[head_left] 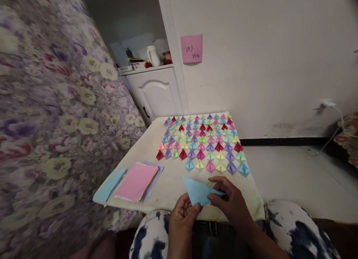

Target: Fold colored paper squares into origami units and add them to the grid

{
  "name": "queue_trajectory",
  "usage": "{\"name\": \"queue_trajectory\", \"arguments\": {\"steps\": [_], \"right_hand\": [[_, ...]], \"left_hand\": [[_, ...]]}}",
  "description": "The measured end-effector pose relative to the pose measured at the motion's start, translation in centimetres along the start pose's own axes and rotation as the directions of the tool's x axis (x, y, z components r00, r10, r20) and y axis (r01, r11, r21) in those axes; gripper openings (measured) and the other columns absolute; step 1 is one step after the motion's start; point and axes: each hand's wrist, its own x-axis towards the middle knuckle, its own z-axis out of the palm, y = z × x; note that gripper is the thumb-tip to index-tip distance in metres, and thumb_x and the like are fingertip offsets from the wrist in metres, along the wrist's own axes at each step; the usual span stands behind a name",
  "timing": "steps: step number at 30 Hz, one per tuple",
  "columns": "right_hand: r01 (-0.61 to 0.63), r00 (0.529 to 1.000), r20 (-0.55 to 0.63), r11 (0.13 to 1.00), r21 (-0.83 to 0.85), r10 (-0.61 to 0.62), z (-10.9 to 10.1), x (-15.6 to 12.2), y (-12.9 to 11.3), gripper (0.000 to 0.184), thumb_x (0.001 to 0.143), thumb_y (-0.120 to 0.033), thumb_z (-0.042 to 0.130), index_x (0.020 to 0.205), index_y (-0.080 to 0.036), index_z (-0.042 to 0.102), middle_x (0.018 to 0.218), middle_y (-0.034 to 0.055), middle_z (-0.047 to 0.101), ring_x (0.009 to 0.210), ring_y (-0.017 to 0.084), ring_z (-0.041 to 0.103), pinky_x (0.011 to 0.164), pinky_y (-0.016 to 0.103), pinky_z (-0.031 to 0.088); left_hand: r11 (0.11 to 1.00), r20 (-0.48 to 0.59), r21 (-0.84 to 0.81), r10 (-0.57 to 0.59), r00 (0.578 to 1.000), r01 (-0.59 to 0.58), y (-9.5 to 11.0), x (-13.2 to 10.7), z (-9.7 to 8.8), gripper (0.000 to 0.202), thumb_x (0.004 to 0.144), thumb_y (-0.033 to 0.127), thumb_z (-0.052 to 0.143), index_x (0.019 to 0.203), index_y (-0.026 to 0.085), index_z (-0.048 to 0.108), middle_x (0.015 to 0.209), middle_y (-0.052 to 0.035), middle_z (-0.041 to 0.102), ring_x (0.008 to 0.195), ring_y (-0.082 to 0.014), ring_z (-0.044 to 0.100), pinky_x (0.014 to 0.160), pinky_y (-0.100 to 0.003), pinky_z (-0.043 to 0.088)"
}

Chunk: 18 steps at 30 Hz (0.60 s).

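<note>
Currently, the left hand is gripping the folded blue paper near its lower edge, with the thumb pressing on the front. The right hand is pinching the paper's right-hand point between thumb and fingers. The paper, roughly triangular, is hanging between both hands above the near part of the table. Beyond it, folded paper pieces in many colours are sitting in rows. To the left, a pink-topped stack is lying beside a blue stack. Farther out, a pink note is hanging on the wall, and a white jug is standing on the shelf.
</note>
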Motion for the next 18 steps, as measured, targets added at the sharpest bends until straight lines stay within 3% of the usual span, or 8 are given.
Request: {"name": "queue_trajectory", "arguments": {"steps": [3,7,12,15,18], "right_hand": [[0.012,1.000,0.018,0.998,-0.063,-0.011,-0.2,-0.1,-0.4,0.033,0.072,-0.020,0.063,0.104,-0.020,0.055,0.071,-0.0036,0.049,0.064,0.013,0.052,0.058,0.025,0.041],[0.006,0.999,0.047,0.995,-0.104,-0.001,-0.3,-0.1,-0.7,0.035,0.069,-0.017,0.064,0.103,-0.021,0.056,0.073,-0.0033,0.052,0.065,0.013,0.052,0.058,0.024,0.040],[-0.100,0.993,0.067,0.994,0.054,0.096,-0.2,0.4,0.4,0.044,0.063,-0.022,0.069,0.104,-0.019,0.055,0.073,-0.0028,0.054,0.060,0.012,0.053,0.054,0.024,0.043],[-0.239,0.960,0.182,0.960,0.142,0.213,0.2,0.6,1.4,0.031,0.062,-0.031,0.070,0.086,-0.015,0.058,0.062,-0.0026,0.056,0.054,0.013,0.053,0.048,0.023,0.042],[-0.305,0.937,0.215,0.946,0.112,0.277,0.5,0.6,1.9,0.025,0.063,-0.036,0.068,0.069,-0.014,0.057,0.055,-0.0020,0.056,0.047,0.011,0.051,0.045,0.022,0.041]], "left_hand": [[0.997,-0.003,0.034,-0.076,0.997,0.076,0.0,0.1,-0.4,0.025,0.064,0.027,0.075,0.085,0.014,0.069,0.082,-0.0051,0.070,0.075,-0.0155,0.063,0.073,-0.025,0.048],[0.980,0.027,0.185,-0.084,0.996,0.078,-0.5,0.3,-1.1,0.020,0.068,0.032,0.072,0.072,0.013,0.069,0.058,-0.0010,0.063,0.051,-0.0083,0.053,0.052,-0.017,0.040],[0.967,0.027,0.251,-0.050,0.998,0.041,-1.6,1.0,-1.6,0.028,0.068,0.037,0.070,0.057,0.012,0.063,0.040,0.0013,0.054,0.039,-0.0067,0.043,0.045,-0.018,0.032],[0.974,0.005,0.224,-0.047,0.999,0.044,-2.1,1.3,-1.6,0.029,0.067,0.038,0.070,0.058,0.013,0.062,0.041,0.0013,0.055,0.039,-0.0075,0.044,0.043,-0.019,0.032],[0.976,0.014,0.213,-0.050,0.999,0.045,-2.3,1.4,-1.7,0.029,0.066,0.039,0.070,0.059,0.013,0.061,0.041,0.0017,0.055,0.038,-0.0080,0.045,0.043,-0.019,0.033]]}}
